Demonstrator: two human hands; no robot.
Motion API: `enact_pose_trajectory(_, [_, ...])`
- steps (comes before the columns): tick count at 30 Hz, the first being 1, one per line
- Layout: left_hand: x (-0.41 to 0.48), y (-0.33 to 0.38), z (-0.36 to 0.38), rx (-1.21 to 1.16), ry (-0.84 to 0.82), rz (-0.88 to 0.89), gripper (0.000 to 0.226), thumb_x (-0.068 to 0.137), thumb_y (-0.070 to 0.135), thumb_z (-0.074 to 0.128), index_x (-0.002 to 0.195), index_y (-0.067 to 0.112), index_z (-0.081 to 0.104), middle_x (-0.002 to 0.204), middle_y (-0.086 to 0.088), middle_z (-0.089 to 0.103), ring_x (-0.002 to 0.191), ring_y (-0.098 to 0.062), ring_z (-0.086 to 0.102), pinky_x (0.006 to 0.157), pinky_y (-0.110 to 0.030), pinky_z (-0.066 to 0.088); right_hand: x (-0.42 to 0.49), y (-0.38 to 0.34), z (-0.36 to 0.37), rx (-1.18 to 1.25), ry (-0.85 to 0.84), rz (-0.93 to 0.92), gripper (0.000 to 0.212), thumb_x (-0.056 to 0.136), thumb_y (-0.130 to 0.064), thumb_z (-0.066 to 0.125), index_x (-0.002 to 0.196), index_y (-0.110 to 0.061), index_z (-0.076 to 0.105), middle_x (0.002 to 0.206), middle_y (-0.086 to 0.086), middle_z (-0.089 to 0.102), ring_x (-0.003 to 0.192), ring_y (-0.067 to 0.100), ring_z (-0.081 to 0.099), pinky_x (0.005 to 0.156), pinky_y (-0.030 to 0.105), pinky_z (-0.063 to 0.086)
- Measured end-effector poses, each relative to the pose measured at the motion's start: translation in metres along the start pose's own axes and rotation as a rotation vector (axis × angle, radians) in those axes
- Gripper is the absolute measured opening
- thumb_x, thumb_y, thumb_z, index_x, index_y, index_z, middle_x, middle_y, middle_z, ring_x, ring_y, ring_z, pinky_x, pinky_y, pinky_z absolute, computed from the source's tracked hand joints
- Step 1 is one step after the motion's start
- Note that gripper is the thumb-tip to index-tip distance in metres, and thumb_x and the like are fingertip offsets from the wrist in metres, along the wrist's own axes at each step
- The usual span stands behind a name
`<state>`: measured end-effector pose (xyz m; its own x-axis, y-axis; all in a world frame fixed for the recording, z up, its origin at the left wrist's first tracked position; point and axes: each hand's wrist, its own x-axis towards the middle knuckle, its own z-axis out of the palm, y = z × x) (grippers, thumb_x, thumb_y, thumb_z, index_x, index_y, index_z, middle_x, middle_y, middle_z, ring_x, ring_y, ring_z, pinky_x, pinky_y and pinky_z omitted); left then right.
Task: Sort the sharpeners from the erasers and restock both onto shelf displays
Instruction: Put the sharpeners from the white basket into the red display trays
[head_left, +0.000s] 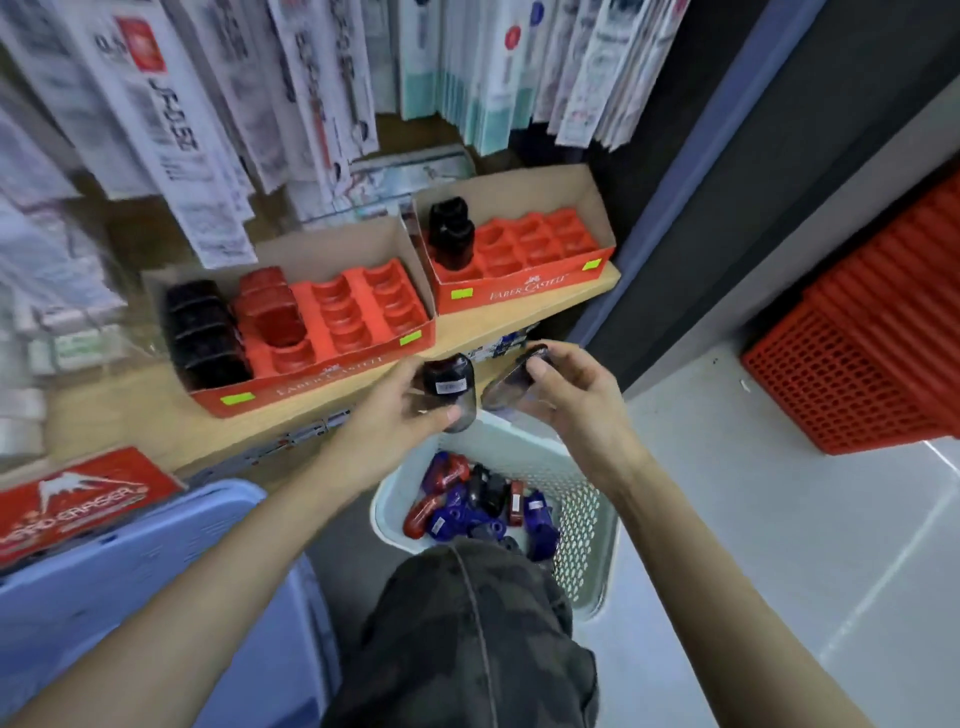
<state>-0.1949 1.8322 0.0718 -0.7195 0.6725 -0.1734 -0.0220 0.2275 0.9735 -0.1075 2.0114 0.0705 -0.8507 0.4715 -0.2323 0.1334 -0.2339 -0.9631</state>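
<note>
— What sits far left in my view?

— A red eraser box (78, 499), lower left. Right of it on the shelf (114, 431) stands the left display box (311, 376), with black sharpeners (208, 332) and red sharpeners (270, 312) in its left slots.

— And my hands?

— At centre frame my left hand (400, 410) grips a dark sharpener (449, 387). Just beside it, my right hand (571, 392) pinches a second dark sharpener (511, 379). Above them, the right display box (524, 288) holds a black stack (451, 234) in its left corner. Below them, the white basket (584, 519) holds loose red and blue sharpeners (467, 512).
</note>
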Motion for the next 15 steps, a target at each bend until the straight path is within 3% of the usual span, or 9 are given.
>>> enact_pose_trajectory(4, [-0.009, 0.035, -0.014, 0.026, 0.132, 0.174, 0.049, 0.084, 0.006, 0.067, 0.11, 0.042, 0.047, 0.114, 0.012, 0.062, 0.1, -0.003, 0.063, 0.089, -0.021, 0.048, 0.028, -0.052, 0.016, -0.061, 0.095, -0.207, 0.015, 0.087, -0.019, 0.068, 0.101, -0.017, 0.067, 0.101, 0.006, 0.067, 0.092, 0.019, 0.063, 0.074, 0.03, 0.052])
enact_pose_trajectory(7, [-0.007, 0.053, -0.028, 0.01, 0.29, 0.248, 0.052, 0.085, 0.003, 0.065, 0.11, 0.045, 0.046, 0.113, 0.015, 0.06, 0.097, -0.001, 0.064, 0.088, -0.02, 0.049, 0.06, -0.081, 0.04, -0.233, 0.151, -0.354, 0.021, 0.085, -0.018, 0.069, 0.106, -0.015, 0.063, 0.105, -0.002, 0.065, 0.099, 0.008, 0.06, 0.085, 0.02, 0.049])
enact_pose_trajectory(9, [-0.001, 0.057, -0.036, 0.007, 0.363, 0.248, 0.052, 0.084, 0.002, 0.066, 0.108, 0.044, 0.046, 0.113, 0.015, 0.059, 0.098, -0.003, 0.064, 0.09, -0.025, 0.049, 0.077, -0.089, 0.055, -0.388, 0.173, -0.41, 0.025, 0.085, -0.018, 0.07, 0.107, -0.014, 0.061, 0.101, -0.009, 0.062, 0.091, -0.002, 0.056, 0.083, 0.011, 0.045])
enact_pose_trajectory(13, [0.009, 0.055, -0.042, -0.017, 0.403, 0.198, 0.047, 0.083, 0.002, 0.066, 0.115, 0.031, 0.048, 0.118, 0.005, 0.06, 0.102, -0.012, 0.063, 0.095, -0.032, 0.049, 0.091, -0.077, 0.065, -0.654, 0.16, -0.386, 0.032, 0.085, -0.019, 0.07, 0.113, -0.007, 0.06, 0.101, -0.007, 0.057, 0.092, 0.003, 0.05, 0.068, -0.004, 0.035])
enact_pose_trajectory(15, [0.011, 0.053, -0.041, -0.025, 0.404, 0.189, 0.046, 0.083, 0.002, 0.067, 0.115, 0.029, 0.047, 0.118, 0.001, 0.061, 0.1, -0.011, 0.064, 0.092, -0.028, 0.05, 0.093, -0.065, 0.063, -0.733, 0.121, -0.368, 0.034, 0.084, -0.019, 0.071, 0.115, -0.007, 0.06, 0.106, -0.004, 0.059, 0.096, 0.008, 0.052, 0.072, -0.002, 0.033])
